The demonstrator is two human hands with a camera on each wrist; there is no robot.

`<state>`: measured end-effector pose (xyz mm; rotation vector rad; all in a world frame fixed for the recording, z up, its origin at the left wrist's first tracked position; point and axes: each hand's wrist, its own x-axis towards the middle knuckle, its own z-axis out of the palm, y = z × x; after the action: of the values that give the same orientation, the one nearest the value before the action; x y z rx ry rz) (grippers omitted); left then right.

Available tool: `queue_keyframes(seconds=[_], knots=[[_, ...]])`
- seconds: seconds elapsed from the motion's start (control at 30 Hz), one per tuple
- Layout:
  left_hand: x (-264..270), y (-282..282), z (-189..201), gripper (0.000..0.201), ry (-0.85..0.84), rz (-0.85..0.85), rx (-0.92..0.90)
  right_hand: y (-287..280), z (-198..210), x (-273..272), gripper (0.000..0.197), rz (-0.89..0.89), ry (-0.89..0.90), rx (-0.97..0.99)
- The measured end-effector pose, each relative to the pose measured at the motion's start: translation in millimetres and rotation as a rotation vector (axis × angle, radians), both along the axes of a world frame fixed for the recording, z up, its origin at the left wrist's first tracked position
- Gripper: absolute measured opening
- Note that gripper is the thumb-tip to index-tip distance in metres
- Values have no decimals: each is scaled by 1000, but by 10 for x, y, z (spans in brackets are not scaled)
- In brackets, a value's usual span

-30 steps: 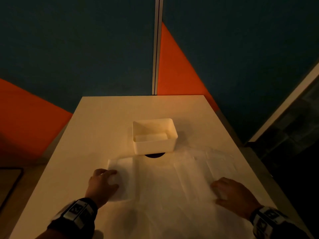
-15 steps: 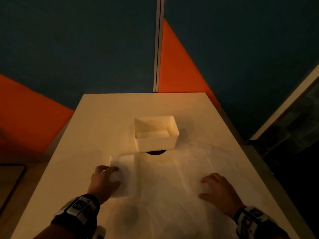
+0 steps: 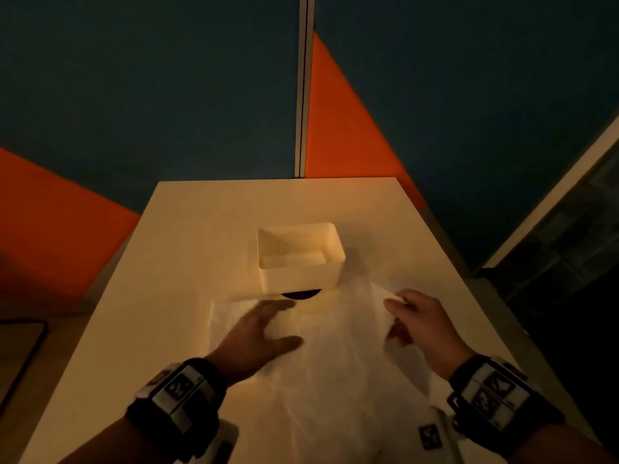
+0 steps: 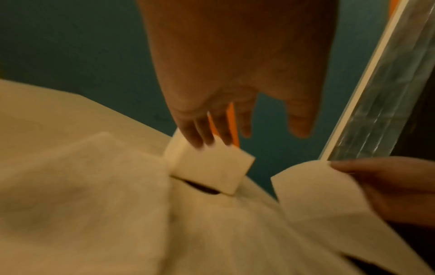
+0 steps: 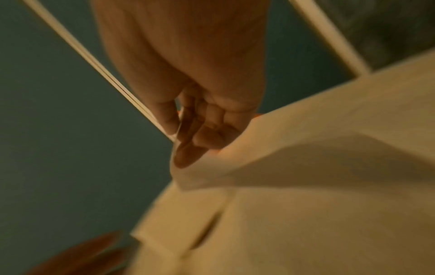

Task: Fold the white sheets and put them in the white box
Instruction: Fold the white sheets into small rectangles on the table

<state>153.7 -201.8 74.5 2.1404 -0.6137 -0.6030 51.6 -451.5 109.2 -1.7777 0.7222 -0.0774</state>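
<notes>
White sheet lies spread over the near half of the pale table, wrinkled, running toward the person and out of view at the near edge. Its far right corner is lifted off the surface, pinched between the thumb and curled fingers of the right hand; the right wrist view shows that edge folded over the fingertips. The left hand is flat with its fingers spread and straight, over the sheet's left part; whether the palm presses down or hovers just above cannot be told, as the hand is blurred. A smaller folded white piece lies at the sheet's left far corner, partly under that hand.

Just beyond the sheet's far edge stands the white box, rectangular and open-topped, near the table's middle. Something white lies flat along its floor at the near side; what it is cannot be made out. A dark round spot shows under the box's near wall.

Bare tabletop lies left of the sheet, right of it, and behind the box up to the table's far edge, where blue and orange wall panels rise.
</notes>
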Motion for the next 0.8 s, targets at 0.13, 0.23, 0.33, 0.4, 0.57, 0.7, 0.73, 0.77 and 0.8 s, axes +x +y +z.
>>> queue_keyframes(seconds=[0.13,0.23,0.33,0.4,0.57,0.7,0.73,0.77,0.8], knots=[[-255,-412,195,98,314,-219,-247,438,346,240,7,-33,-150,285],[-310,-559,237,73,197,-64,-408,642,495,374,9,-29,-245,450],[-228,-502,290,31,169,199,-515,660,596,410,7,36,-314,483],[-158,-424,373,29,445,303,-627,558,591,395,8,44,-311,330],[-39,-243,482,26,818,344,-770,256,345,296,37,31,-87,-1],[-65,-276,469,26,899,321,-808,280,300,212,21,172,-66,409],[-77,-290,466,27,908,310,-809,289,304,210,22,181,-106,463],[-91,-304,464,28,913,292,-813,295,305,216,24,186,-139,481],[-98,-311,458,29,910,274,-815,293,299,226,27,188,-159,480]])
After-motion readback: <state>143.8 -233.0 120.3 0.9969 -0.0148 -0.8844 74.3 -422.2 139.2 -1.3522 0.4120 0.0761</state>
